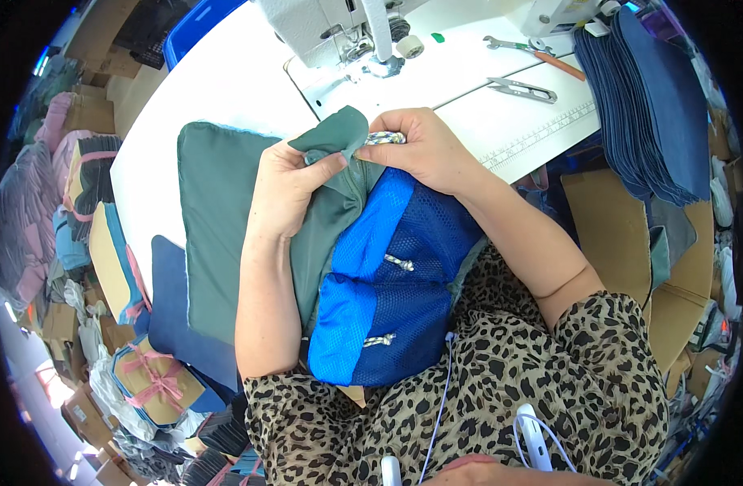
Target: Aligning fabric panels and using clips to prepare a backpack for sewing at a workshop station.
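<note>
My left hand (284, 185) pinches the folded edge of a dark green fabric piece (225, 219), whose corner flap stands up above my fingers. Close beside it, my right hand (424, 150) is closed on a patterned cord (385, 138), held against the fabric edge between thumb and fingers. Below both hands hangs a blue mesh pocket panel (412, 235), joined or lying against the green fabric; I cannot tell which. Two short cord pulls (400, 262) show on the mesh. The panel's lower end rests against my lap.
A sewing machine (315, 32) stands just beyond my hands on the white table (217, 89). Thread snips (523, 89) and an orange-handled wrench (541, 55) lie at the right. Stacked navy panels (642, 105) and an open cardboard box (602, 219) flank the right side; tied bundles (149, 377) crowd the left.
</note>
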